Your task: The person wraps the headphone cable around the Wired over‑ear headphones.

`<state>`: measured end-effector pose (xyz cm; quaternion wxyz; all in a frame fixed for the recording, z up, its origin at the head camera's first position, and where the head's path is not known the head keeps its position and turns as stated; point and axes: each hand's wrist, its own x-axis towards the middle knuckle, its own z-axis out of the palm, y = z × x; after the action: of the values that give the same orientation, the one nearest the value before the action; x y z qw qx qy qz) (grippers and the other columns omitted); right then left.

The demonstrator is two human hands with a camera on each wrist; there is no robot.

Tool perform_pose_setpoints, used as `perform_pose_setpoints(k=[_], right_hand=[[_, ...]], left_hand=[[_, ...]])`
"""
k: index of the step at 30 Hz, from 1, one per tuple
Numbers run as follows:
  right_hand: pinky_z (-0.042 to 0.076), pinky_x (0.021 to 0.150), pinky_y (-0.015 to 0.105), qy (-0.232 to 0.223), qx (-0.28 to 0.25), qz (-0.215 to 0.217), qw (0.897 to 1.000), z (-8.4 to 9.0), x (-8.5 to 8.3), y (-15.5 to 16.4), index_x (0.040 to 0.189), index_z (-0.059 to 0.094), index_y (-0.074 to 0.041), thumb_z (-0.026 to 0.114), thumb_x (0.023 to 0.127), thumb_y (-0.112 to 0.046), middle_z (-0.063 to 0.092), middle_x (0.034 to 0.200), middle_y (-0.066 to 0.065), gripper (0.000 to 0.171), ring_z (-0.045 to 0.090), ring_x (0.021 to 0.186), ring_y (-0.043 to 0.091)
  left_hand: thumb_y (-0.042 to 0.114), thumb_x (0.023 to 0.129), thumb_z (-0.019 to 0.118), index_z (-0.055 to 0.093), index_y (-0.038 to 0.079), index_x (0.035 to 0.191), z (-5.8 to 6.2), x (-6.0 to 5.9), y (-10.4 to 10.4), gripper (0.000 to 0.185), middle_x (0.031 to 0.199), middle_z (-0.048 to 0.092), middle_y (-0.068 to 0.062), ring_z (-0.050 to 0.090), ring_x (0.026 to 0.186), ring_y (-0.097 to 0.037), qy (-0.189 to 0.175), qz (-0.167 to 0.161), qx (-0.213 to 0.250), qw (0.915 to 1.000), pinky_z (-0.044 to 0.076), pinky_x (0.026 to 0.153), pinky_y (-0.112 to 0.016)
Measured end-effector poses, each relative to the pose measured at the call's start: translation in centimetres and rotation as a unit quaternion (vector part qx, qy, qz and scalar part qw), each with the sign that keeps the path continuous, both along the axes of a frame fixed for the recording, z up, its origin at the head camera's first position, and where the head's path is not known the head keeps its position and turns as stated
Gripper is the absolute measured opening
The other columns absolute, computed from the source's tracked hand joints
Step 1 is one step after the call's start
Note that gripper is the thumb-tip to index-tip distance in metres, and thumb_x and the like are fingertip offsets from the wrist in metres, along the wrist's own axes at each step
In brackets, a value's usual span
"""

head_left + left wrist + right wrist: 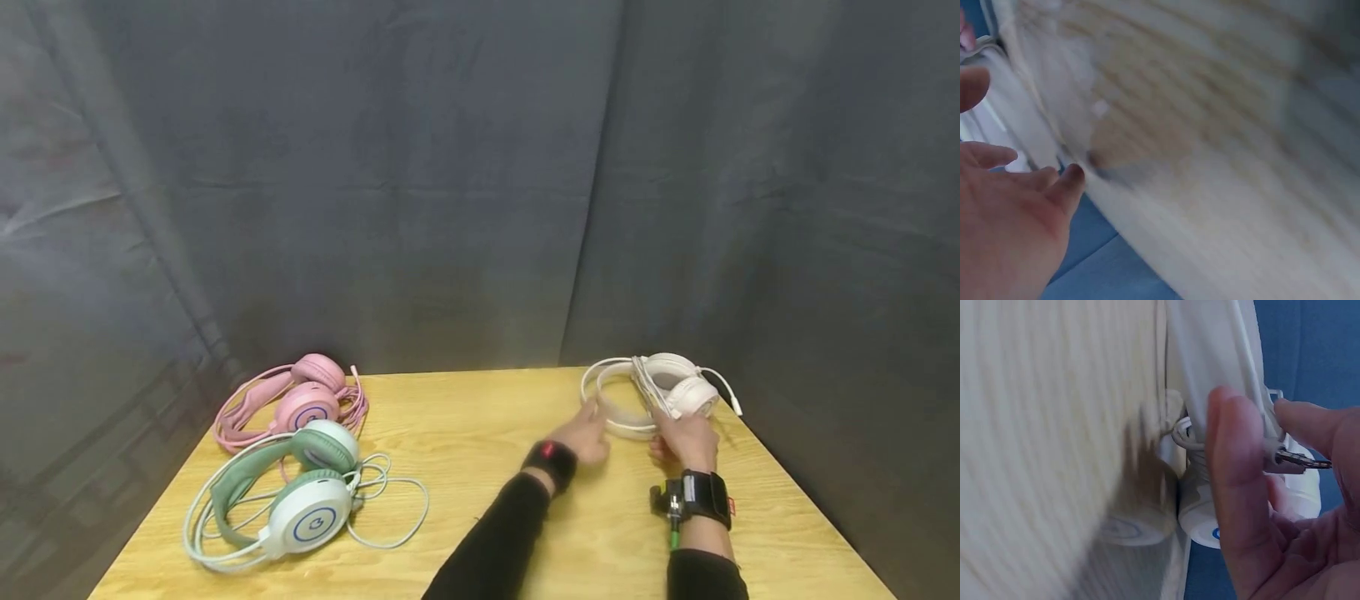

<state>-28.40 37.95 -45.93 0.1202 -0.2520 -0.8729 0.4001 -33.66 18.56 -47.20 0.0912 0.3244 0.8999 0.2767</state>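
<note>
Left hand (585, 435) stretched forward, fingers loosely extended, released, white headset (692, 397) just ahead; right hand (686, 439) angled inward, grasping that headset

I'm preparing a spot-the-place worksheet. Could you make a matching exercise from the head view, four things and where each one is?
1. pink headphones
2. green headphones
3. white headphones
4. dark curtain

A. back right of the table
B. behind the table
C. left side, nearer the camera
D. back left of the table

Pairs: 1-D, 2-C, 3-A, 4-B
</note>
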Motion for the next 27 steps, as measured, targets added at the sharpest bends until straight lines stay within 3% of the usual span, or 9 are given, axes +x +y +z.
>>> perform_pose_setpoints(k=[3, 5, 8, 10, 15, 19, 22, 27], right_hand=[[0.047, 0.054, 0.026, -0.027, -0.044, 0.029, 0.998, 0.6, 0.5, 0.5, 0.09, 0.063, 0.005, 0.05, 0.095, -0.047, 0.065, 0.053, 0.001, 0.054, 0.065, 0.048, 0.014], [0.048, 0.054, 0.027, -0.042, -0.054, 0.05, 0.996, 1.1, 0.9, 0.9, 0.09, 0.06, 0.003, 0.048, 0.096, -0.046, 0.066, 0.059, 0.002, 0.051, 0.065, 0.053, 0.015], [0.042, 0.056, 0.03, -0.06, -0.023, 0.077, 0.995, 1.9, 1.3, 1.4, 0.084, 0.058, 0.001, 0.045, 0.097, -0.047, 0.062, 0.066, 0.003, 0.05, 0.059, 0.061, 0.019], [0.04, 0.058, 0.03, -0.065, -0.006, 0.081, 0.995, 2.4, 1.4, 1.6, 0.087, 0.057, 0.001, 0.043, 0.098, -0.046, 0.057, 0.072, 0.006, 0.051, 0.055, 0.068, 0.021], [0.041, 0.062, 0.034, -0.082, 0.01, 0.07, 0.994, 3.1, 1.6, 1.7, 0.109, 0.054, 0.008, 0.039, 0.097, -0.053, 0.055, 0.09, 0.02, 0.064, 0.053, 0.083, 0.032], [0.039, 0.065, 0.041, -0.088, 0.045, 0.065, 0.993, 3.7, 1.9, 1.5, 0.121, 0.052, 0.009, 0.035, 0.097, -0.057, 0.056, 0.111, 0.032, 0.072, 0.054, 0.095, 0.042], [0.039, 0.064, 0.041, -0.071, 0.061, 0.063, 0.994, 4.1, 1.8, 1.2, 0.117, 0.056, 0.007, 0.036, 0.097, -0.057, 0.058, 0.112, 0.031, 0.07, 0.056, 0.095, 0.043], [0.035, 0.058, 0.032, -0.037, 0.076, 0.083, 0.993, 4.6, 1.1, 0.4, 0.086, 0.067, 0.0, 0.04, 0.097, -0.055, 0.063, 0.083, 0.014, 0.063, 0.053, 0.075, 0.029]], left_hand=[[0.027, 0.091, 0.06, 0.007, 0.03, 0.157, -0.4, -0.7, 0.2, 0.085, 0.164, 0.014, -0.003, 0.031, 0.146, -0.02, 0.017, -0.007, -0.013, 0.9997, 0.035, 0.115, -0.036], [0.027, 0.09, 0.061, 0.007, 0.026, 0.158, 0.4, -0.6, -0.1, 0.087, 0.163, 0.019, -0.007, 0.032, 0.145, -0.02, 0.038, -0.017, -0.026, 0.9988, 0.035, 0.115, -0.034], [0.031, 0.092, 0.06, 0.012, 0.019, 0.158, 1.9, 0.1, -0.9, 0.083, 0.161, 0.023, -0.01, 0.031, 0.146, -0.019, 0.064, -0.025, -0.043, 0.9967, 0.035, 0.115, -0.032], [0.033, 0.094, 0.059, 0.015, 0.017, 0.157, 2.6, 0.5, -1.4, 0.078, 0.161, 0.023, -0.01, 0.03, 0.147, -0.018, 0.06, -0.026, -0.034, 0.9973, 0.034, 0.116, -0.034], [0.035, 0.098, 0.053, 0.016, 0.018, 0.157, 2.9, 1.5, -3.7, 0.072, 0.162, 0.02, -0.004, 0.028, 0.147, -0.016, 0.041, -0.036, 0.002, 0.9985, 0.03, 0.118, -0.036], [0.032, 0.1, 0.05, 0.021, 0.015, 0.156, 2.6, 2.4, -6.1, 0.065, 0.16, 0.026, -0.002, 0.031, 0.146, -0.016, 0.076, -0.043, 0.008, 0.9961, 0.029, 0.119, -0.035], [0.03, 0.101, 0.049, 0.03, 0.012, 0.153, 2.5, 2.9, -7.8, 0.058, 0.157, 0.034, -0.005, 0.035, 0.144, -0.018, 0.115, -0.038, 0.007, 0.9926, 0.031, 0.118, -0.035], [0.026, 0.098, 0.054, 0.04, 0.007, 0.147, 2.2, 3.9, -10.9, 0.054, 0.143, 0.053, -0.01, 0.052, 0.131, -0.02, 0.165, -0.025, 0.004, 0.986, 0.041, 0.111, -0.035]])
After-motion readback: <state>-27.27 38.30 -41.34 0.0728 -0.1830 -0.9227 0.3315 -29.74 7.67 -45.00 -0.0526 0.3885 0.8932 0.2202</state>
